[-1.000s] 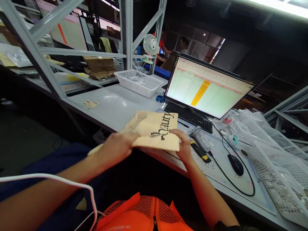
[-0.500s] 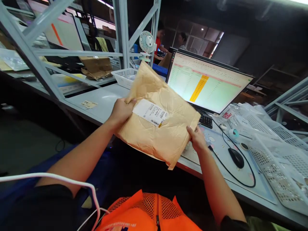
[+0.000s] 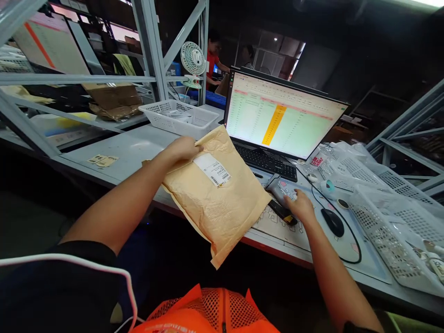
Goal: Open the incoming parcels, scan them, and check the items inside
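Observation:
My left hand (image 3: 183,148) grips the top edge of a tan padded mailer (image 3: 215,199) and holds it tilted over the desk's front edge. Its white barcode label (image 3: 212,169) faces up. My right hand (image 3: 299,206) has left the mailer and rests on the desk mat with fingers curled over the handle of a grey handheld barcode scanner (image 3: 277,192) that lies in front of the keyboard (image 3: 265,162).
A monitor (image 3: 282,119) with a spreadsheet stands behind the keyboard. A black mouse (image 3: 332,222) with its cable lies right of my hand. White mesh baskets (image 3: 388,217) with plastic bags fill the right side; another white basket (image 3: 178,118) and a small fan sit at the back. Two people stand far behind.
The mailer was flipped label side up, then lowered. My right hand let go of its lower corner and moved right onto the scanner. My left hand alone holds the mailer now.

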The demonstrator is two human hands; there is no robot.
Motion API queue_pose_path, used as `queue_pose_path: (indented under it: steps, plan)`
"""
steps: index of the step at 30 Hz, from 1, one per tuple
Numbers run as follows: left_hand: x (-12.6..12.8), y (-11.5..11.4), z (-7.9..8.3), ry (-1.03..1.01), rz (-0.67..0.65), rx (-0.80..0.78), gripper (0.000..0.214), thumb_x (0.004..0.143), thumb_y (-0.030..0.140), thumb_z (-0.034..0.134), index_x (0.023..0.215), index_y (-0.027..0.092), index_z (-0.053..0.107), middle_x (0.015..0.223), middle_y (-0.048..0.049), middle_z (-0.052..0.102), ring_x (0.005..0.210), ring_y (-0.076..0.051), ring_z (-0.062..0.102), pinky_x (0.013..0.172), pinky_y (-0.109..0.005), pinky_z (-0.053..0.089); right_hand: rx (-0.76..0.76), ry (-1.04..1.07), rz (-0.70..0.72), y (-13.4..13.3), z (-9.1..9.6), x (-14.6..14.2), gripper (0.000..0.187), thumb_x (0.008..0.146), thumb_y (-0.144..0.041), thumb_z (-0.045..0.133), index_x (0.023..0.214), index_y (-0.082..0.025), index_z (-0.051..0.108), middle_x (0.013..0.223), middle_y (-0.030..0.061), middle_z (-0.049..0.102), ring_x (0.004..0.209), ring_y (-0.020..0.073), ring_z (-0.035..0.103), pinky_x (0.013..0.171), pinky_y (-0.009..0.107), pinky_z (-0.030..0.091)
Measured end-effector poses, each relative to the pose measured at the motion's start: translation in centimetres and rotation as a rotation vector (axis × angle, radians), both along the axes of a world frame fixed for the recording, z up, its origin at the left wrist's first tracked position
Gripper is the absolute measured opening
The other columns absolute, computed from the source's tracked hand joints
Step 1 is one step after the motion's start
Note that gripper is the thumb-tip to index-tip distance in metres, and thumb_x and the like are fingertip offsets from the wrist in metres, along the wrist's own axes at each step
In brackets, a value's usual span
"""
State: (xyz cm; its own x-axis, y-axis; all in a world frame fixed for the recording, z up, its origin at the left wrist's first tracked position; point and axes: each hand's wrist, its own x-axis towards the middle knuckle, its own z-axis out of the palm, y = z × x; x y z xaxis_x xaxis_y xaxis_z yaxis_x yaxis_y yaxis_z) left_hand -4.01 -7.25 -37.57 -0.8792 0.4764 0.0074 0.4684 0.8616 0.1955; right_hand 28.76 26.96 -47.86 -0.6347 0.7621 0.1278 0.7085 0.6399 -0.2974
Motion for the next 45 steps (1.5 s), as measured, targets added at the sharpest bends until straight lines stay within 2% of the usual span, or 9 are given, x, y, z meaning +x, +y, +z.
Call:
queue_pose_path:
  steps: [3, 8, 13, 19, 25, 35, 39, 42, 45]
  plan:
    - [0.5, 0.7, 0.7, 0.004, 0.009, -0.002, 0.055, 0.100, 0.049, 0.049, 0.127, 0.010, 0.077, 0.125, -0.0250, 0.074, 0.117, -0.040, 0.070, 0.093, -0.039, 0.053, -0.002, -0.194, 0.092, -0.5, -1.1, -2.4, 0.063, 0.100, -0.041, 0.058, 0.152, -0.006, 0.051, 0.144, 0.0264, 0.062, 0.133, 0.0398, 0.061, 0.107, 0.046, 0.048]
    - [1.2, 0.8, 1.5, -0.004, -0.003, 0.004, 0.052, 0.100, 0.047, 0.048, 0.127, 0.012, 0.076, 0.124, -0.0239, 0.075, 0.115, -0.039, 0.071, 0.091, -0.039, 0.053, -0.073, -0.171, 0.089, -1.4, -1.2, -4.7, 0.043, 0.097, -0.029, 0.055, 0.131, -0.005, 0.065, 0.130, 0.0284, 0.068, 0.124, 0.0413, 0.065, 0.102, 0.050, 0.050]
    - [0.8, 0.7, 1.2, 0.016, 0.001, 0.037, 0.051, 0.098, 0.050, 0.050, 0.123, 0.014, 0.078, 0.120, -0.0228, 0.076, 0.111, -0.039, 0.072, 0.088, -0.038, 0.054, -0.241, -0.022, 0.085, -0.2, 3.7, -3.6, 0.034, 0.099, -0.040, 0.045, 0.100, -0.015, 0.069, 0.101, 0.0199, 0.074, 0.093, 0.0323, 0.072, 0.078, 0.042, 0.058]
    - [-0.1, 1.2, 0.3, 0.009, -0.025, 0.063, 0.049, 0.097, 0.048, 0.051, 0.121, 0.015, 0.078, 0.120, -0.0231, 0.076, 0.110, -0.039, 0.071, 0.087, -0.039, 0.053, -0.958, 0.390, 0.354, -1.9, 10.9, -0.3, 0.028, 0.083, -0.046, 0.065, 0.082, -0.018, 0.063, 0.065, 0.0037, 0.060, 0.054, 0.0157, 0.053, 0.041, 0.023, 0.041]
    - [-0.1, 1.6, 0.1, -0.010, -0.045, 0.064, 0.047, 0.096, 0.048, 0.051, 0.114, 0.016, 0.080, 0.119, -0.0214, 0.077, 0.107, -0.038, 0.073, 0.087, -0.038, 0.054, -1.107, 0.347, 0.584, -6.5, 12.7, 0.1, 0.034, 0.076, -0.045, 0.074, 0.096, -0.017, 0.069, 0.071, 0.0009, 0.060, 0.059, 0.0126, 0.051, 0.045, 0.018, 0.038]
    - [-1.9, 0.6, -2.2, -0.046, -0.048, 0.095, 0.046, 0.093, 0.049, 0.053, 0.109, 0.016, 0.081, 0.115, -0.0220, 0.078, 0.107, -0.039, 0.074, 0.086, -0.038, 0.054, -0.936, 0.239, 0.598, -5.8, 10.2, -1.5, 0.030, 0.088, -0.051, 0.063, 0.091, -0.021, 0.060, 0.066, -0.0039, 0.052, 0.052, 0.0111, 0.043, 0.044, 0.020, 0.028]
    - [-3.5, -1.6, -5.9, -0.082, 0.008, 0.094, 0.047, 0.092, 0.047, 0.052, 0.107, 0.012, 0.080, 0.114, -0.0252, 0.078, 0.107, -0.041, 0.074, 0.085, -0.039, 0.054, -0.542, 0.164, 0.406, -2.9, 7.6, -2.1, 0.026, 0.095, -0.044, 0.054, 0.082, -0.021, 0.056, 0.067, -0.0007, 0.057, 0.054, 0.0144, 0.051, 0.048, 0.024, 0.034]
    - [-4.4, -3.9, -9.3, -0.115, 0.063, 0.105, 0.051, 0.093, 0.046, 0.048, 0.108, 0.009, 0.080, 0.117, -0.0272, 0.077, 0.109, -0.042, 0.074, 0.085, -0.039, 0.054, -0.140, 0.046, 0.213, 0.4, 4.3, -2.2, 0.028, 0.099, -0.042, 0.056, 0.091, -0.018, 0.067, 0.089, 0.0098, 0.073, 0.083, 0.0242, 0.070, 0.065, 0.028, 0.046]
    - [-4.7, -6.0, -12.0, -0.139, 0.084, 0.146, 0.054, 0.095, 0.049, 0.043, 0.106, 0.011, 0.080, 0.115, -0.0231, 0.079, 0.110, -0.038, 0.075, 0.084, -0.036, 0.054, 0.004, -0.075, 0.043, 2.7, 1.2, -1.8, 0.034, 0.104, -0.042, 0.053, 0.110, -0.014, 0.071, 0.111, 0.0169, 0.077, 0.106, 0.0312, 0.073, 0.079, 0.032, 0.050]
